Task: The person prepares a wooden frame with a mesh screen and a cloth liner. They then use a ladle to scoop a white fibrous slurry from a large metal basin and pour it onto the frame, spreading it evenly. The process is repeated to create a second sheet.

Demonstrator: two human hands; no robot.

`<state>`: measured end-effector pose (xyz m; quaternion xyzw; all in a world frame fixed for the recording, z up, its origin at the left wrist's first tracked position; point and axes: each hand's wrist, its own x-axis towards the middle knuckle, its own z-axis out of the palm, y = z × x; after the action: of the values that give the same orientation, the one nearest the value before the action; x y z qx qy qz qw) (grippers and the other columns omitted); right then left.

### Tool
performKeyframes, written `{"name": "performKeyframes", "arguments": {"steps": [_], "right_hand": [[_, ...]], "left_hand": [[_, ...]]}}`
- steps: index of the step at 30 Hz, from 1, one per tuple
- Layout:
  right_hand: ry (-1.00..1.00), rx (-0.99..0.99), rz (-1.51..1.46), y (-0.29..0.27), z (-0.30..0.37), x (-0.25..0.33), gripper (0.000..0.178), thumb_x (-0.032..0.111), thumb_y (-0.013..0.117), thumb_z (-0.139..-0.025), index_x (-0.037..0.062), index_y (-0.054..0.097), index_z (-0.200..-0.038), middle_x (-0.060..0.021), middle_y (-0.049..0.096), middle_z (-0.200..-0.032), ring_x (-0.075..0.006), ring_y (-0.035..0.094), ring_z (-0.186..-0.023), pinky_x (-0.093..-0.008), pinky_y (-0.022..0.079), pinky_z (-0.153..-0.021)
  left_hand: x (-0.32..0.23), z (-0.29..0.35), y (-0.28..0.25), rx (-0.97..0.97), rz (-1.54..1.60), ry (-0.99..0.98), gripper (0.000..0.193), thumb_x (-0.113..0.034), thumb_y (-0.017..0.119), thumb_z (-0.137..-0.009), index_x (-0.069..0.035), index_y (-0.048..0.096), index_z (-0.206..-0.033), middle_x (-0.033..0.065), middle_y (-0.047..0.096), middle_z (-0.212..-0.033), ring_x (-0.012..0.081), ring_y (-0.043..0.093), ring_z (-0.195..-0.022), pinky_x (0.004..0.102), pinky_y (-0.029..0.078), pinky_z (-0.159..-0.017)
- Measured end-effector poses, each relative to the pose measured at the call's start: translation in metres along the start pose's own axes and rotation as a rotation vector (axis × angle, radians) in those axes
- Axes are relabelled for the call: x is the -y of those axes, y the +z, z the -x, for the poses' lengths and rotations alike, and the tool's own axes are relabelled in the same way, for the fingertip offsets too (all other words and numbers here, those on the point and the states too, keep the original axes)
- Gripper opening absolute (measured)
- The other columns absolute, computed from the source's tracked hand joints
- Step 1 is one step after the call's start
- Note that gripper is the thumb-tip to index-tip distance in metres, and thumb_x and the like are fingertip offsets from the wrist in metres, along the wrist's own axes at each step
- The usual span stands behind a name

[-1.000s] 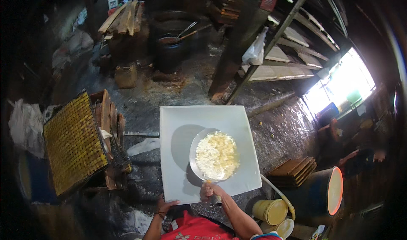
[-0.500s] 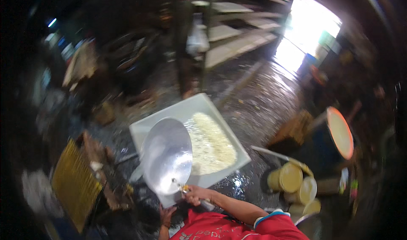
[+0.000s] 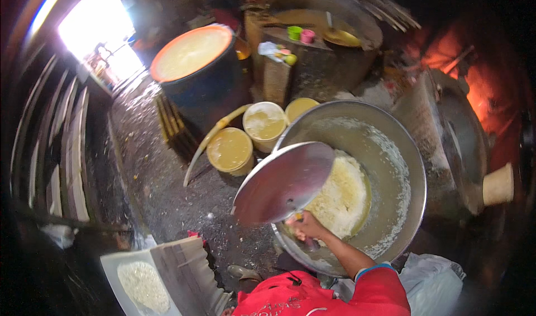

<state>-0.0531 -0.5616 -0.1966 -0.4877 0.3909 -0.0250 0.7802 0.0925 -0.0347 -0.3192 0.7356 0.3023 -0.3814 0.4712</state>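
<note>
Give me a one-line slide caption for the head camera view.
Right hand holds a round metal pan over a large steel basin of pale crumbly curd.

Shallow scoop pan [image 3: 285, 183] of smooth, dull-shining metal; big basin [image 3: 391, 143] likewise metal, curd-smeared; floor [image 3: 167, 193] rough, wet; sleeve [image 3: 335, 299] red cloth.

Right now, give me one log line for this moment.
right hand: gripping metal scoop pan | over large steel basin | basin holds pale curds | left hand: unseen

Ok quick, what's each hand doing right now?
Left hand: not in view.
Right hand: closed on the handle of the flat metal scoop over the big basin.
</note>
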Motion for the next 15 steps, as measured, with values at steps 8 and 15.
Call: {"name": "performKeyframes", "arguments": {"steps": [8, 15], "right_hand": [[0.014, -1.245, 0.724, -0.340, -0.119, -0.137, 0.035, 0.006, 0.050, -0.081, -0.0008, 0.045, -0.115, -0.0277, 0.062, -0.085, -0.0412, 0.063, -0.079, -0.0479, 0.050, -0.072], [0.451, -0.744, 0.753, -0.456, -0.188, -0.268, 0.043, 0.011, 0.048, -0.084, 0.0017, 0.043, -0.126, -0.0263, 0.062, -0.100, -0.0424, 0.060, -0.097, -0.0485, 0.050, -0.082]], "left_hand": [[-0.156, 0.067, 0.166, 0.228, -0.496, 0.335, 0.038, -0.019, 0.066, -0.084, 0.000, 0.052, -0.115, 0.0105, 0.064, -0.084, 0.0230, 0.065, -0.073, 0.0322, 0.053, -0.059], [-0.190, 0.113, 0.264, 0.293, -0.906, 0.218, 0.045, -0.026, 0.057, -0.091, -0.004, 0.046, -0.128, 0.0137, 0.062, -0.110, 0.0232, 0.064, -0.091, 0.0341, 0.054, -0.076]]}}
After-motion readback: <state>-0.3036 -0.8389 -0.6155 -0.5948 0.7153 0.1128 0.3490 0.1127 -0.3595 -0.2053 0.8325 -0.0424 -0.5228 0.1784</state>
